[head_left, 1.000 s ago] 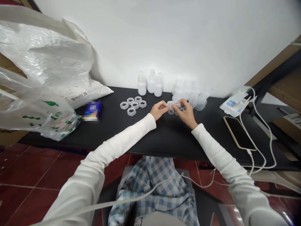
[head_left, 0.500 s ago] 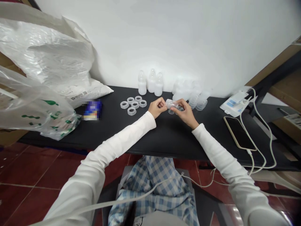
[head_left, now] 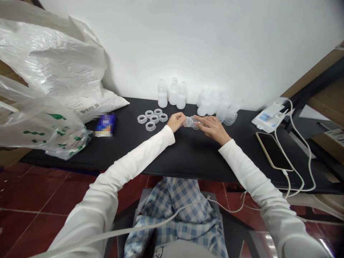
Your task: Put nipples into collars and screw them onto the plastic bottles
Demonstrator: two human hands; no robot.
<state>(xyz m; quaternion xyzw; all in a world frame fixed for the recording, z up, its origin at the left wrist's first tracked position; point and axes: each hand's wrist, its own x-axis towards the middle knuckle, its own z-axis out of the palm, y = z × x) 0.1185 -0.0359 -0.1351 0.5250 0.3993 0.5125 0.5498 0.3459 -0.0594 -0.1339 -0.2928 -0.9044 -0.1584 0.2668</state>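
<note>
Table, bottle held — left hand, right hand

A small translucent plastic baby bottle lies on its side above the black tabletop, its long axis roughly level and tilted slightly toward the left hand. Its milky, ribbed-looking wall catches the light, and no liquid shows inside. The left hand's fingers curl around one end, while the right hand reaches in with extended fingers against the other. A clear round piece shows just beneath it, too hidden to name.
</note>
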